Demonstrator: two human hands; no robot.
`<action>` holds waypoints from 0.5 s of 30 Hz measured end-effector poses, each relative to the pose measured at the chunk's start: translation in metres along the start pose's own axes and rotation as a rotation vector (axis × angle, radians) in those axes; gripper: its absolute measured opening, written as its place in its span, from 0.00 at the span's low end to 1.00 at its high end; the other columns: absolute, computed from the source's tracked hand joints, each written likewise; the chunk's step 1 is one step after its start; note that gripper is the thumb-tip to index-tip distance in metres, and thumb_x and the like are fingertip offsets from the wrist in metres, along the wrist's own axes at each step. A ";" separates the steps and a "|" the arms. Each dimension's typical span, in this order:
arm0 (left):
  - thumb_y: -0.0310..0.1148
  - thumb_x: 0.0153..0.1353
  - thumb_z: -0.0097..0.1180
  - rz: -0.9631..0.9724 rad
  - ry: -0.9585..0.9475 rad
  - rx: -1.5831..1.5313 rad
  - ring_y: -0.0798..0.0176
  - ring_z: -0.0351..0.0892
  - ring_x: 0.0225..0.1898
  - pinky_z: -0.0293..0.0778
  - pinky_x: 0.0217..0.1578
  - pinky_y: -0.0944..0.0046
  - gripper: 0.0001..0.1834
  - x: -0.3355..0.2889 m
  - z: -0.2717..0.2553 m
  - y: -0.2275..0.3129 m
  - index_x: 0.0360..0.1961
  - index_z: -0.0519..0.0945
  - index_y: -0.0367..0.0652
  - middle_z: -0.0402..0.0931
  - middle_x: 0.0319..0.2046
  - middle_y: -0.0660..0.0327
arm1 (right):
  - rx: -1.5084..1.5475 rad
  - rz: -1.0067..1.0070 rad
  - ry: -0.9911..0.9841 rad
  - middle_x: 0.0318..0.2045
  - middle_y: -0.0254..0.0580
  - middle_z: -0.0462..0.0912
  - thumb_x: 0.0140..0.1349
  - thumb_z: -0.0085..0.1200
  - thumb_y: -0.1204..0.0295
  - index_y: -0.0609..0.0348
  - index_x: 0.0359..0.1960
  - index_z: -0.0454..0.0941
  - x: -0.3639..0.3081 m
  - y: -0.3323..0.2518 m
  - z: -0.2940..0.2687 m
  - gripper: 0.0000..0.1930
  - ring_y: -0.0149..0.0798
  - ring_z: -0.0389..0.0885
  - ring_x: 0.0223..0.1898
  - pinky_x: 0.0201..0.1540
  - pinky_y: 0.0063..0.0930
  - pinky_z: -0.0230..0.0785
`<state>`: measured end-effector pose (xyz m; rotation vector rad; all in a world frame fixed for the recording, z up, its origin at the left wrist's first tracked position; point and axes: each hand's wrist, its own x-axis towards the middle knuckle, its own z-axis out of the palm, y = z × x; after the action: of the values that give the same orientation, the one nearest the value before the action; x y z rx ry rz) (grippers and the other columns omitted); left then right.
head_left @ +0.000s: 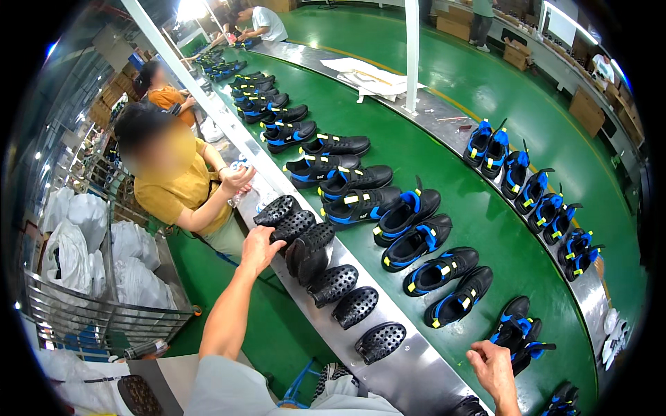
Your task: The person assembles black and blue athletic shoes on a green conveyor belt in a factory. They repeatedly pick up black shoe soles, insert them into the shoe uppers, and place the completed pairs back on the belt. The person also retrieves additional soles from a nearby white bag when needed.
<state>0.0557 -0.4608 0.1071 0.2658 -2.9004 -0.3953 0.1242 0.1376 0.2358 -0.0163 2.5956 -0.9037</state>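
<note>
My left hand [258, 251] is at the near end of a black perforated plastic shoe shaper [294, 225], thumb and fingers apart, fingertips at its edge. Several similar shapers lie in a row along the metal ledge, among them one [333, 284] in the middle and one [380, 342] closer to me. A darker piece [309, 260] leans against the row there. Over the green belt, my right hand [494, 371] hangs with loosely bent fingers and nothing visible in it. Just beyond it stand black-and-blue shoes [510, 322], not gripped.
Pairs of black shoes [458, 295] line the green conveyor belt [479, 229]. More shoes [534, 191] stand on the far metal ledge. A white post [412, 55] rises there beside white sheets [371, 75]. At left, a co-worker in yellow [173, 187] sits near a cart [118, 305] of white bags.
</note>
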 end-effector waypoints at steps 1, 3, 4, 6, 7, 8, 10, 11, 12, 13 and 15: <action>0.43 0.55 0.72 0.039 0.050 -0.038 0.42 0.78 0.49 0.75 0.54 0.48 0.26 -0.002 -0.007 -0.001 0.49 0.83 0.37 0.81 0.47 0.49 | 0.031 -0.020 0.035 0.25 0.52 0.85 0.61 0.64 0.71 0.69 0.41 0.84 0.002 -0.003 0.002 0.12 0.43 0.84 0.26 0.33 0.33 0.76; 0.41 0.56 0.71 0.046 0.221 -0.018 0.42 0.79 0.47 0.75 0.50 0.48 0.23 0.005 -0.053 0.058 0.45 0.82 0.35 0.81 0.44 0.48 | 0.083 -0.001 0.152 0.23 0.48 0.83 0.61 0.63 0.71 0.70 0.41 0.84 0.001 0.000 0.005 0.12 0.35 0.82 0.24 0.31 0.30 0.74; 0.39 0.56 0.72 0.053 0.297 -0.049 0.43 0.79 0.47 0.75 0.50 0.49 0.22 0.005 -0.071 0.087 0.46 0.82 0.35 0.81 0.45 0.49 | 0.113 0.015 0.231 0.24 0.45 0.83 0.62 0.62 0.70 0.68 0.42 0.84 0.004 0.003 0.012 0.12 0.32 0.81 0.27 0.33 0.28 0.74; 0.30 0.52 0.74 0.048 0.353 -0.205 0.43 0.79 0.48 0.75 0.51 0.51 0.25 -0.016 -0.087 0.143 0.49 0.81 0.30 0.80 0.46 0.47 | 0.326 0.113 0.237 0.42 0.47 0.87 0.66 0.64 0.65 0.62 0.55 0.80 0.013 -0.019 0.029 0.20 0.36 0.85 0.41 0.47 0.32 0.79; 0.27 0.52 0.73 0.093 0.320 -0.278 0.42 0.78 0.47 0.75 0.51 0.50 0.24 -0.034 -0.091 0.184 0.49 0.80 0.29 0.80 0.46 0.46 | 0.590 0.083 0.161 0.48 0.41 0.84 0.68 0.62 0.64 0.60 0.64 0.74 0.020 -0.030 0.044 0.25 0.32 0.82 0.45 0.47 0.29 0.77; 0.26 0.51 0.72 0.176 0.307 -0.303 0.42 0.78 0.46 0.75 0.49 0.49 0.23 -0.050 -0.080 0.222 0.48 0.80 0.29 0.79 0.46 0.45 | 0.825 0.109 0.021 0.57 0.45 0.81 0.67 0.64 0.61 0.61 0.69 0.66 0.028 -0.029 0.064 0.33 0.36 0.82 0.51 0.53 0.31 0.76; 0.30 0.47 0.72 0.418 0.140 -0.409 0.42 0.77 0.42 0.75 0.46 0.48 0.23 -0.084 -0.047 0.304 0.45 0.81 0.33 0.79 0.40 0.48 | 1.212 0.129 0.040 0.56 0.43 0.80 0.67 0.64 0.61 0.61 0.69 0.65 0.025 -0.035 0.098 0.33 0.36 0.81 0.50 0.54 0.32 0.75; 0.31 0.46 0.74 0.544 -0.004 -0.471 0.44 0.79 0.44 0.77 0.46 0.50 0.24 -0.105 -0.027 0.337 0.44 0.82 0.33 0.80 0.44 0.48 | 1.454 0.187 0.049 0.55 0.41 0.81 0.68 0.64 0.60 0.59 0.67 0.68 0.018 -0.032 0.099 0.31 0.35 0.80 0.50 0.53 0.31 0.75; 0.35 0.46 0.75 0.643 -0.049 -0.625 0.44 0.79 0.45 0.78 0.47 0.50 0.25 -0.126 -0.003 0.364 0.44 0.83 0.35 0.80 0.45 0.49 | 1.473 0.258 0.218 0.52 0.40 0.82 0.68 0.63 0.59 0.58 0.64 0.70 0.013 -0.014 0.097 0.28 0.33 0.81 0.47 0.50 0.32 0.75; 0.38 0.47 0.75 0.711 -0.183 -0.750 0.43 0.80 0.47 0.78 0.49 0.51 0.26 -0.136 0.002 0.389 0.46 0.83 0.35 0.81 0.47 0.50 | 1.492 0.330 0.387 0.49 0.38 0.83 0.68 0.62 0.58 0.57 0.61 0.73 0.007 0.006 0.093 0.25 0.32 0.81 0.45 0.48 0.32 0.76; 0.37 0.52 0.73 0.769 -0.210 -0.901 0.46 0.81 0.51 0.79 0.50 0.49 0.30 -0.138 0.029 0.417 0.55 0.80 0.35 0.81 0.50 0.49 | 1.532 0.365 0.217 0.38 0.34 0.83 0.69 0.60 0.53 0.57 0.52 0.76 -0.021 0.036 0.045 0.21 0.30 0.81 0.35 0.30 0.27 0.72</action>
<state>0.1198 -0.0300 0.1729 -1.0121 -2.3887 -1.4977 0.1644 0.1416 0.1894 0.9252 1.3187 -2.4530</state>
